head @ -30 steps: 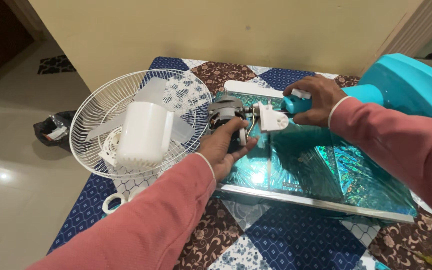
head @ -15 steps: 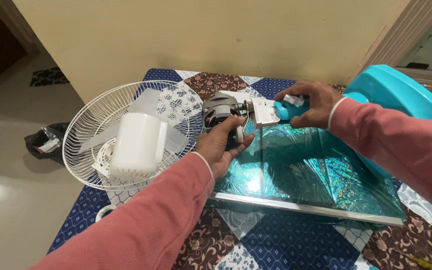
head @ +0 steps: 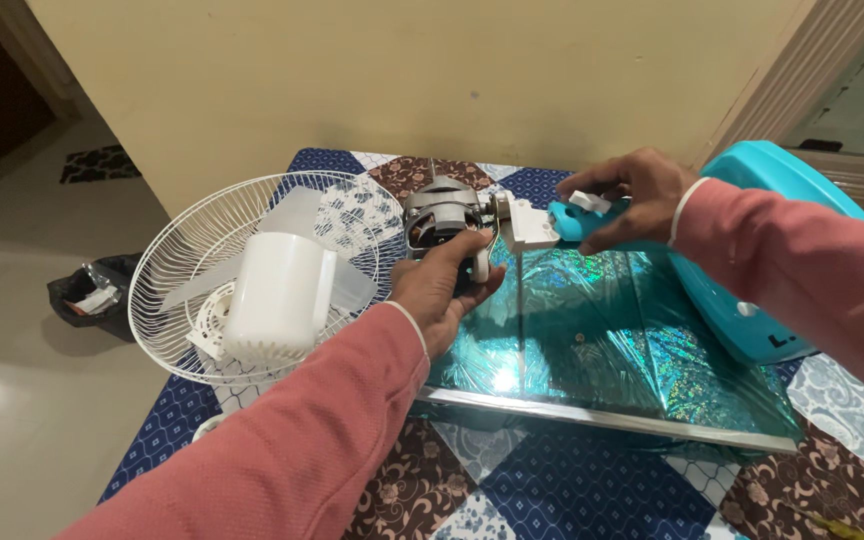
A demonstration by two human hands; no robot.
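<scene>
A grey metal fan motor [head: 439,215] is held just above the table, joined by a white bracket [head: 525,224] to a teal fan neck [head: 574,222]. My left hand [head: 444,283] grips the motor from below. My right hand [head: 627,197] is closed over the teal neck, fingers on a white clip. The neck runs to a round teal fan base [head: 752,180] at the right. Both sleeves are pink.
A white wire fan guard [head: 187,250] lies at left with clear blades and a white motor cover [head: 277,297] in it. A shiny teal wrapped flat box [head: 612,350] lies on the patchwork tablecloth [head: 572,490]. A dark bag [head: 87,290] sits on the floor at left.
Both hands have lifted the motor and teal neck up and toward the wall. The motor now sits higher, off the shiny box.
</scene>
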